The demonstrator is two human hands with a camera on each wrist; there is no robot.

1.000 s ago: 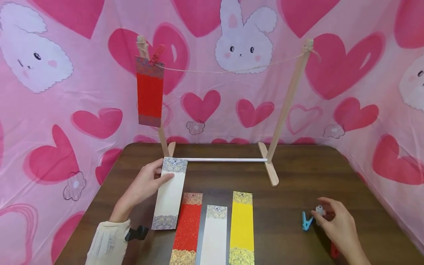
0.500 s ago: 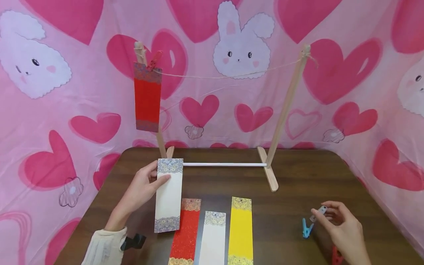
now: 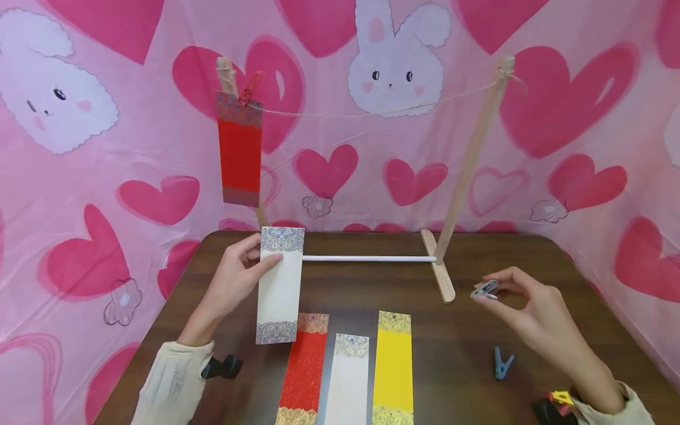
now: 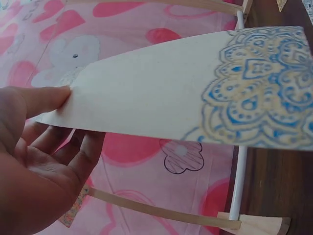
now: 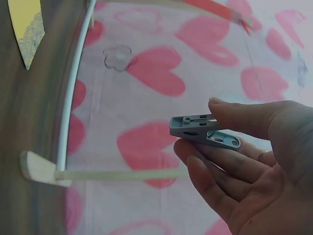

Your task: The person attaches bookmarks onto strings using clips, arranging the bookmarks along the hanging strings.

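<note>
My left hand (image 3: 232, 283) pinches a white bookmark-like card (image 3: 278, 289) with blue lace-patterned ends by its left edge, thumb in front and fingers behind. In the left wrist view the card (image 4: 146, 93) stretches away from the thumb toward its patterned end. Between thumb and fingers my right hand (image 3: 542, 313) holds a grey clothespin (image 3: 486, 289) above the table; the right wrist view shows the clothespin (image 5: 203, 131) lying between thumb and fingers. A red card (image 3: 239, 156) hangs from the string (image 3: 366, 115) at the left post, fixed by a red clothespin (image 3: 251, 88).
On the table (image 3: 446, 366) lie a red card (image 3: 304, 366), another white card (image 3: 347, 378) and a yellow card (image 3: 394, 366). A blue clothespin (image 3: 502, 363) lies below my right hand, with a yellow-and-red one (image 3: 561, 400) near the sleeve. The wooden stand (image 3: 470, 165) has a white crossbar (image 3: 369, 258).
My right hand has lifted the grey clothespin off the table and moved it up and left. My left hand has raised the white card slightly.
</note>
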